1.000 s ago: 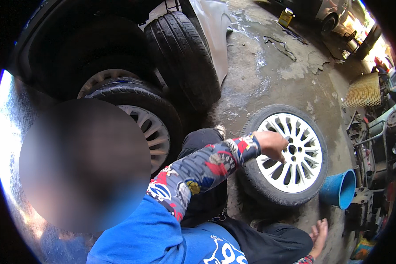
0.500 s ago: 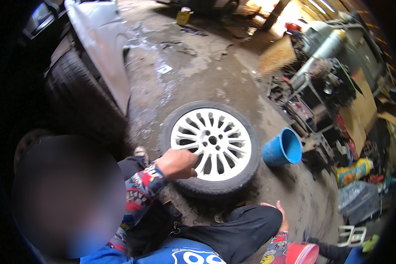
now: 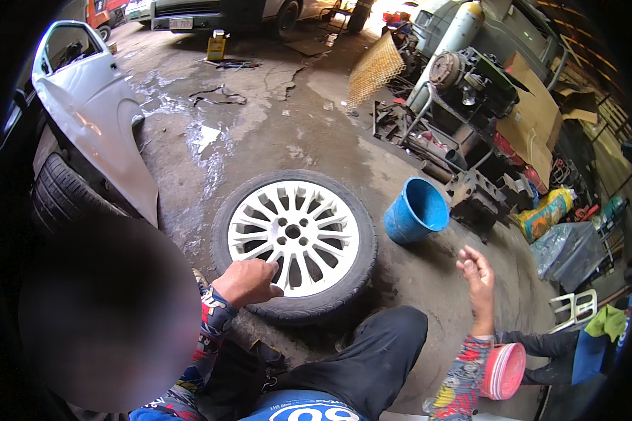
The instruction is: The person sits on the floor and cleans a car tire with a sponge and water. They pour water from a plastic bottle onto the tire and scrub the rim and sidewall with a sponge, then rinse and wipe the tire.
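Damp concrete floor (image 3: 330, 137) spans our view, the wheel (image 3: 292, 242) lying face-up at centre. Our left hand (image 3: 247, 282) curls at its lower-left edge, grip unclear; our right hand (image 3: 479, 279), at centre right, is empty, loosely spread. We'd steady the wheel best with 2 hands.

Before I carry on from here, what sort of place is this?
Most likely a vehicle repair shop or garage: a wheel with a white rim lies flat in front of the person, a white car body panel is at the left, and a jumble of metal parts is at the right.
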`<state>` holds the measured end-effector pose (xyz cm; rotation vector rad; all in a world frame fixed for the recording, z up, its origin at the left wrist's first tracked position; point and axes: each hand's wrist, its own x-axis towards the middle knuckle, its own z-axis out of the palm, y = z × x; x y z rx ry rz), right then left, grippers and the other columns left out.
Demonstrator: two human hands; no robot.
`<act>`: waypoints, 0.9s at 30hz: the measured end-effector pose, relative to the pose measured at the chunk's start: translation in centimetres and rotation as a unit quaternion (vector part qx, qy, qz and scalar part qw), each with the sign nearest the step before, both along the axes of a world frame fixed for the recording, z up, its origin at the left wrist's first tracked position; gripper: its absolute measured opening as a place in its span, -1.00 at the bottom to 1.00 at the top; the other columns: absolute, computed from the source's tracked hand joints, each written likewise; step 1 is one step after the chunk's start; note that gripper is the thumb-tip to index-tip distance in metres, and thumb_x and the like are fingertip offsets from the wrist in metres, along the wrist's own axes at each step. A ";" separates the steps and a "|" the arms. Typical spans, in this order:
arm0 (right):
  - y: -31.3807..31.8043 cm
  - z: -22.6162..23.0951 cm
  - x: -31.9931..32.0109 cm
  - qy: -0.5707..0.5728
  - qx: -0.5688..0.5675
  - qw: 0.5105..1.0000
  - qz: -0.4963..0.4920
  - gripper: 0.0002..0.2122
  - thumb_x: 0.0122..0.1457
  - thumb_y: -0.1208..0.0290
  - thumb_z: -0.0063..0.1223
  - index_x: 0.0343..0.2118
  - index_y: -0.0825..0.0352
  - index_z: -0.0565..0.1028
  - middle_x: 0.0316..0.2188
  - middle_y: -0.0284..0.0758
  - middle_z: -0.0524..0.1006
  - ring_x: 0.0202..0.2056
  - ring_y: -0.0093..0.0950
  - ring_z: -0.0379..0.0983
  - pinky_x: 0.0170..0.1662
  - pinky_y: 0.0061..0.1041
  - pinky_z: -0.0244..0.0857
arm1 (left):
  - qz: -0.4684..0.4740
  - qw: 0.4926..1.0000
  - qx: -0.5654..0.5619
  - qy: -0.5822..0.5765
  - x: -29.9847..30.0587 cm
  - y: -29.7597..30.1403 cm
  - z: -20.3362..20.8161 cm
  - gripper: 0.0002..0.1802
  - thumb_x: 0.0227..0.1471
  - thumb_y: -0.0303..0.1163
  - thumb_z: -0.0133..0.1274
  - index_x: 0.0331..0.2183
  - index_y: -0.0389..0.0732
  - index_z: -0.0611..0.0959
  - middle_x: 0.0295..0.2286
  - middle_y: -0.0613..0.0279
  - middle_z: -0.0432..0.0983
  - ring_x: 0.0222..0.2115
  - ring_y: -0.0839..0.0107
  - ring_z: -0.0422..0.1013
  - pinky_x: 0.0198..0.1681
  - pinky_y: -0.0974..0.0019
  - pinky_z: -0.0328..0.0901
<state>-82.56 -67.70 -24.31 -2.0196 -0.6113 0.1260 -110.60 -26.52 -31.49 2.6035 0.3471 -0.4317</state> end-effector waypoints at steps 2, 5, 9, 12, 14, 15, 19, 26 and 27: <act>0.1 -5.1 -0.2 0.006 0.053 0.998 0.037 -0.55 0.43 0.11 -0.05 0.13 0.44 0.50 0.06 -0.23 0.58 0.06 -0.44 0.48 0.20 -0.42 0.28 | -0.012 1.000 -0.002 -0.025 0.6 -0.3 -0.2 -0.49 0.14 -0.08 0.25 -0.06 -0.30 0.61 -0.24 -0.18 0.64 -0.17 -0.06 0.59 -0.11 0.04 0.48; -1.4 -14.8 -5.2 0.484 0.048 0.871 -0.063 -0.42 0.48 -0.01 -0.27 0.21 0.48 0.42 0.17 -0.17 0.51 0.17 -0.34 0.43 0.35 -0.33 0.13 | -0.015 0.999 -0.020 -0.035 0.7 -0.6 -0.4 -0.48 0.12 -0.08 0.25 -0.03 -0.27 0.61 -0.21 -0.15 0.64 -0.14 -0.08 0.57 -0.06 0.03 0.45; -6.6 -16.2 -9.7 0.568 0.121 0.813 -0.040 -0.38 0.43 -0.05 -0.22 0.21 0.51 0.40 0.19 -0.11 0.48 0.21 -0.31 0.38 0.35 -0.32 0.12 | -0.031 0.989 -0.054 -0.132 0.4 -0.9 -0.4 -0.57 0.04 -0.09 0.29 -0.17 -0.20 0.64 -0.29 -0.13 0.63 -0.22 -0.12 0.55 -0.12 -0.04 0.43; -6.3 -14.0 -12.1 0.558 0.169 0.812 -0.030 -0.35 0.40 -0.07 -0.18 0.21 0.53 0.38 0.21 -0.06 0.45 0.24 -0.29 0.34 0.36 -0.31 0.11 | -0.017 0.992 -0.067 -0.108 1.3 -1.0 -0.8 -0.46 0.01 -0.19 0.31 0.00 -0.21 0.63 -0.19 -0.14 0.64 -0.14 -0.10 0.55 -0.07 -0.01 0.42; -5.5 -12.2 -13.8 0.546 0.205 0.812 -0.017 -0.32 0.38 -0.09 -0.15 0.22 0.54 0.37 0.22 -0.03 0.43 0.26 -0.28 0.32 0.36 -0.31 0.11 | -0.015 0.988 -0.098 -0.115 2.3 -0.9 -1.1 -0.44 0.00 -0.28 0.33 0.02 -0.29 0.61 -0.17 -0.20 0.62 -0.13 -0.12 0.55 -0.09 0.01 0.41; -5.3 -11.5 -14.6 0.539 0.223 0.812 -0.008 -0.31 0.37 -0.10 -0.14 0.22 0.55 0.37 0.22 -0.02 0.42 0.27 -0.27 0.31 0.36 -0.30 0.10 | 0.010 0.991 -0.080 -0.104 2.8 -0.9 -1.3 -0.42 -0.01 -0.33 0.33 0.04 -0.33 0.59 -0.16 -0.19 0.63 -0.14 -0.12 0.56 -0.10 0.02 0.41; -4.6 -9.5 -16.6 0.486 0.268 0.831 0.016 -0.26 0.33 -0.13 -0.09 0.22 0.58 0.35 0.24 0.04 0.38 0.31 -0.24 0.26 0.36 -0.29 0.10 | -0.035 0.995 -0.072 -0.051 5.6 -1.0 -2.7 -0.40 0.03 -0.38 0.28 0.09 -0.38 0.54 -0.20 -0.17 0.64 -0.24 0.09 0.60 -0.21 0.09 0.44; 1.6 -10.0 -21.3 0.072 -0.155 0.931 -0.322 -0.08 0.18 -0.07 0.11 0.35 0.63 0.03 0.34 0.35 0.05 0.39 0.20 -0.05 0.42 0.00 -0.12 | -0.133 0.978 -0.144 -0.063 12.7 -2.8 -6.7 -0.44 0.11 -0.35 0.22 0.12 -0.34 0.53 -0.16 -0.17 0.61 -0.17 0.07 0.55 -0.07 0.07 0.39; 0.9 -9.4 -22.1 0.051 -0.125 0.954 -0.266 0.01 0.13 0.03 0.18 0.40 0.59 -0.18 0.38 0.39 -0.17 0.37 0.33 -0.10 0.40 0.14 -0.15 | -0.139 0.980 -0.131 -0.055 13.9 -3.1 -7.6 -0.47 0.12 -0.33 0.21 0.09 -0.37 0.53 -0.23 -0.06 0.59 -0.21 0.17 0.50 -0.09 0.13 0.37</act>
